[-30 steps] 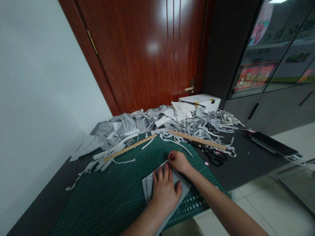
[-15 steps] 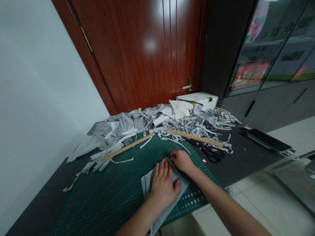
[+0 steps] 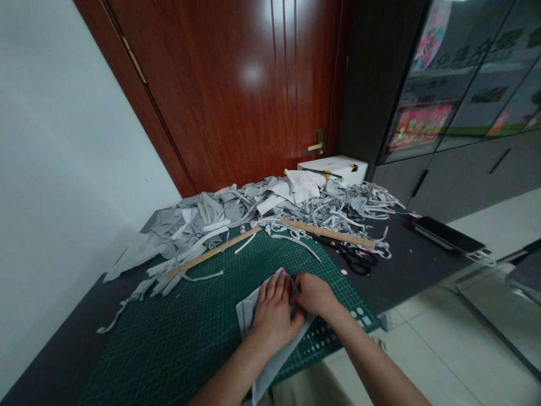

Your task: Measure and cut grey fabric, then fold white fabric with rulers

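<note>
Two bare hands work close together on a folded piece of grey fabric (image 3: 253, 316) that lies on the near right part of a green cutting mat (image 3: 177, 332), its lower end hanging past the mat's near edge. The left hand (image 3: 274, 316) lies palm down on the cloth with its fingers stretched flat and spread a little, pressing it against the mat rather than gripping it. The right hand (image 3: 315, 294) sits just beside it, touching the left hand's fingers, curled with the fingertips tucked at the fabric's upper right edge; whether it actually pinches the cloth cannot be told from this view. Farther back on the mat a long wooden ruler (image 3: 213, 252) runs at a slant, and a second wooden ruler (image 3: 327, 233) lies to its right, angled the other way. Black scissors (image 3: 353, 256) rest on the dark tabletop (image 3: 406, 270) just beside that second ruler. Behind both rulers a heap of grey fabric strips and scraps (image 3: 253, 211) spreads across the table's far side, with a white box (image 3: 333, 169) at its back near the red-brown door (image 3: 236, 90). A dark phone (image 3: 448, 235) lies at the table's right end, well apart from the hands.
</note>
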Available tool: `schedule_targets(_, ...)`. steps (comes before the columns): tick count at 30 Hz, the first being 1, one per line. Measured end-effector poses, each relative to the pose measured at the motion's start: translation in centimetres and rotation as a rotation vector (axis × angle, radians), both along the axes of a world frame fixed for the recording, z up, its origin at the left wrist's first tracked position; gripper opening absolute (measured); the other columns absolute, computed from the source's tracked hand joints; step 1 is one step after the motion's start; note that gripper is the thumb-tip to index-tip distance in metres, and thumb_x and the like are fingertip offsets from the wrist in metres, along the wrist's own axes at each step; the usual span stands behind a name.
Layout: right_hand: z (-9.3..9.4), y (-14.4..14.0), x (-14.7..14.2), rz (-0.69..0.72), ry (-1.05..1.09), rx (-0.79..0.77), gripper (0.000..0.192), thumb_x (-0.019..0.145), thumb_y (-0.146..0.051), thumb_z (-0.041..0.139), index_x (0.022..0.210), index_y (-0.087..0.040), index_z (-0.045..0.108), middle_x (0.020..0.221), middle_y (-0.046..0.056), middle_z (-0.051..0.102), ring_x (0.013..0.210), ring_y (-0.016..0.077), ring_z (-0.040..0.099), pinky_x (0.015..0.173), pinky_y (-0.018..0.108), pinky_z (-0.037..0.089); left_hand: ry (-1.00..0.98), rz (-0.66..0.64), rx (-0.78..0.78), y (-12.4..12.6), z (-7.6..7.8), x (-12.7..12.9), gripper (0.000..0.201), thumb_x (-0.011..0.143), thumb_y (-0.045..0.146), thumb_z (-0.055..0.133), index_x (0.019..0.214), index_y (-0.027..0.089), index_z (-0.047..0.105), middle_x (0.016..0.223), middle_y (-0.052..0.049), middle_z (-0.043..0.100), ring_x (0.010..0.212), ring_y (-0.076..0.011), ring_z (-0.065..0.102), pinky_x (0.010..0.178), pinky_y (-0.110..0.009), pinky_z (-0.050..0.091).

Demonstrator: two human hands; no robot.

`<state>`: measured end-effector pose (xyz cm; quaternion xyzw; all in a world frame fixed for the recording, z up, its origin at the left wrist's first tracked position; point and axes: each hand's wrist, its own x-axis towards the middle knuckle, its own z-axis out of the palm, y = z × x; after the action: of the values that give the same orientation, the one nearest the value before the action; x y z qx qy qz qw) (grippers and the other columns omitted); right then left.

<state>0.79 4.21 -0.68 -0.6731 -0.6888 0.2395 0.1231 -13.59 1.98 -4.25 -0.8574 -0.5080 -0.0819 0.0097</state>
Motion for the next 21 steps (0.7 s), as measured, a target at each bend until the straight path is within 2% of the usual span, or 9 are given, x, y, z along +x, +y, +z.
schedule_targets(2, -0.2, 0.4, 0.1, -0.007, 0.016, 0.002, 0.01, 0.07, -0.024, 0.062, 0.075, -0.02, 0.068, 0.082, 0.009, 0.072, 0.08, 0.0223, 0.066, 0.06, 0.026, 0.038, -0.001, 0.0, 0.001, 0.0, 0.0, 0.0, 0.071, 0.085, 0.051, 0.043, 0.143, 0.011, 0.035, 0.153, -0.009, 0.024, 0.141, -0.0278, 0.017, 0.114, -0.047, 0.019)
schedule_targets(6, -0.7, 0.7, 0.2, -0.048, 0.062, 0.044, 0.014, 0.077, -0.024, 0.055, 0.073, -0.02, 0.068, 0.079, 0.006, 0.072, 0.074, 0.0183, 0.064, 0.059, 0.025, 0.036, 0.007, -0.005, 0.012, 0.0, 0.0, 0.0, 0.073, 0.086, 0.053, 0.042, 0.145, 0.01, 0.032, 0.153, -0.009, 0.024, 0.142, -0.0273, 0.016, 0.114, -0.046, 0.019)
schedule_targets(10, -1.2, 0.8, -0.2, -0.072, 0.117, 0.079, 0.008, 0.074, -0.021, 0.057, 0.07, -0.02, 0.064, 0.076, 0.005, 0.071, 0.07, 0.0169, 0.062, 0.057, 0.024, 0.033, 0.009, -0.005, 0.005, 0.1, 0.0, 0.1, 0.074, 0.086, 0.056, 0.042, 0.145, 0.012, 0.032, 0.153, -0.01, 0.024, 0.141, -0.0279, 0.016, 0.114, -0.048, 0.018)
schedule_targets(12, -1.4, 0.9, -0.2, -0.06, 0.161, 0.082, 0.005, 0.074, -0.02, 0.058, 0.076, -0.02, 0.063, 0.075, 0.003, 0.07, 0.069, 0.0149, 0.061, 0.056, 0.022, 0.033, 0.008, -0.011, 0.01, 0.1, -0.1, 0.0, 0.074, 0.086, 0.057, 0.041, 0.144, 0.012, 0.034, 0.154, -0.01, 0.023, 0.141, -0.0278, 0.016, 0.114, -0.047, 0.017)
schedule_targets(16, -1.6, 1.0, 0.4, -0.017, 0.236, 0.065, 0.024, 0.076, -0.017, 0.059, 0.1, -0.021, 0.059, 0.067, -0.003, 0.068, 0.06, 0.011, 0.06, 0.054, 0.019, 0.034, 0.012, -0.018, 0.037, 0.1, -0.4, 0.0, 0.076, 0.087, 0.059, 0.041, 0.145, 0.011, 0.032, 0.154, -0.011, 0.021, 0.141, -0.0285, 0.016, 0.114, -0.047, 0.018)
schedule_targets(21, -1.5, 0.4, 1.4, -0.036, 0.186, 0.064, 0.011, 0.077, -0.02, 0.059, 0.087, -0.021, 0.063, 0.073, 0.001, 0.068, 0.068, 0.0151, 0.062, 0.057, 0.022, 0.034, 0.007, -0.024, 0.039, 0.1, -0.4, -0.1, 0.072, 0.086, 0.059, 0.043, 0.145, 0.018, 0.033, 0.154, -0.011, 0.022, 0.141, -0.0303, 0.016, 0.112, -0.05, 0.019)
